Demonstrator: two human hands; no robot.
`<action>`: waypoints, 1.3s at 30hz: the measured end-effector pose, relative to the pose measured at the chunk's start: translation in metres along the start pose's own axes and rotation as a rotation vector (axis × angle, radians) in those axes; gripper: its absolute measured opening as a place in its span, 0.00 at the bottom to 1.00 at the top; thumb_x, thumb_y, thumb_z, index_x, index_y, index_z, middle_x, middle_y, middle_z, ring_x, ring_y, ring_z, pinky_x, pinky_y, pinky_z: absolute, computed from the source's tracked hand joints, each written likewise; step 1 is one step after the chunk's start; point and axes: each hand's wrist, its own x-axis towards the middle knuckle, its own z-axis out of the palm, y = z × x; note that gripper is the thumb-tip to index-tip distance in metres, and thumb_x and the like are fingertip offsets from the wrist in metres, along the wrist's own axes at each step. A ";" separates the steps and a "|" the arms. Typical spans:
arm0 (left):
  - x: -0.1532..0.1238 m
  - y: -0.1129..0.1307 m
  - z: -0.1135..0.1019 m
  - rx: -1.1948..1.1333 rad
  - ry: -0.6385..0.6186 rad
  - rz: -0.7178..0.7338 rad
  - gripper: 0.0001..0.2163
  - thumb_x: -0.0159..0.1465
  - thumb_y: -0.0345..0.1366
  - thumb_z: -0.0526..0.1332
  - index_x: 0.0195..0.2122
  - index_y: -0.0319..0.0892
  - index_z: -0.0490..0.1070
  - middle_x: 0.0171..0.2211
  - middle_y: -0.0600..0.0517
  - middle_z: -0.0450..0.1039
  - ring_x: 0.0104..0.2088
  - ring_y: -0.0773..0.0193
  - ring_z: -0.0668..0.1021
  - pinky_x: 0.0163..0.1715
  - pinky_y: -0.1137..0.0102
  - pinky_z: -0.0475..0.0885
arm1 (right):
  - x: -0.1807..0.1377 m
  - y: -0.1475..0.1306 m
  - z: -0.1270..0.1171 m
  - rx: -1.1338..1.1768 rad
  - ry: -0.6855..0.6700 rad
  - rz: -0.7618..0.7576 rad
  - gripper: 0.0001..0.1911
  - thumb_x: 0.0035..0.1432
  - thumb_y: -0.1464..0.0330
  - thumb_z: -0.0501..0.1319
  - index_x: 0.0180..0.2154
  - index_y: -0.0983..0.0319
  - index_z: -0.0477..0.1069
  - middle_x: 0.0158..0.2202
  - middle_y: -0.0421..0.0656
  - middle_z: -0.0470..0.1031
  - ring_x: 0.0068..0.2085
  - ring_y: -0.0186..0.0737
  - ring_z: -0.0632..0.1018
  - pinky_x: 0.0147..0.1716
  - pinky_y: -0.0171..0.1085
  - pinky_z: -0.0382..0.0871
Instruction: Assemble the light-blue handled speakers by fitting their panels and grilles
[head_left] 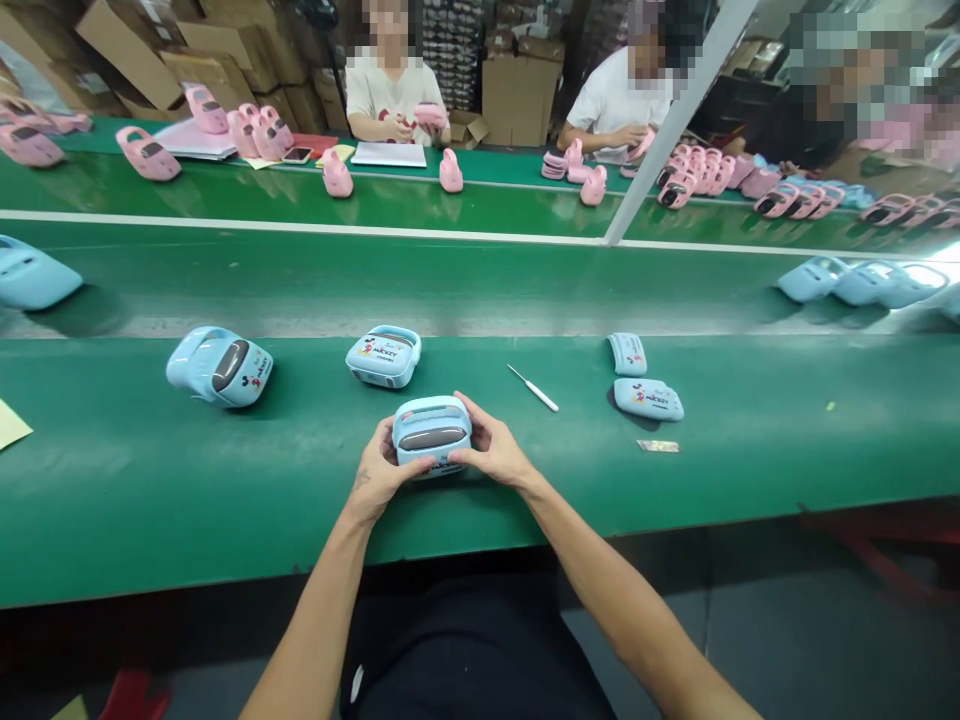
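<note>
A long green bench (112, 470) fills the lower half of the frame, with a darker green belt (450, 285) running across the middle and a second green table (225, 195) beyond it. Two co-workers (390, 90) sit at the far table in the upper part of the frame, in front of stacked cardboard boxes (517, 95) and among many pink cases (259, 135). A light blue case (432, 436) sits low on the bench at centre frame, its grey window facing up. The left hand (379, 470) is wrapped against its left side and the right hand (491, 450) against its right side, the fingers of both curled closed on it. Just above it lies a second blue case (384, 356) with a printed lid, and left of that a third blue case (220, 366) tipped on its side. More blue cases (862, 280) rest on the belt at the right edge. To the right of the hands lie two blue covers (649, 398), close together, then a thin white-handled pick (533, 388) between them and the cases, and a small strip (658, 446) just below the covers.
</note>
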 end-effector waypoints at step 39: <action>-0.027 -0.015 0.014 0.437 -0.072 0.401 0.32 0.51 0.41 0.76 0.56 0.48 0.69 0.58 0.45 0.74 0.60 0.47 0.75 0.61 0.51 0.70 | -0.040 0.013 0.007 0.035 0.118 -0.125 0.33 0.51 0.67 0.58 0.61 0.55 0.71 0.64 0.38 0.71 0.67 0.51 0.68 0.69 0.48 0.53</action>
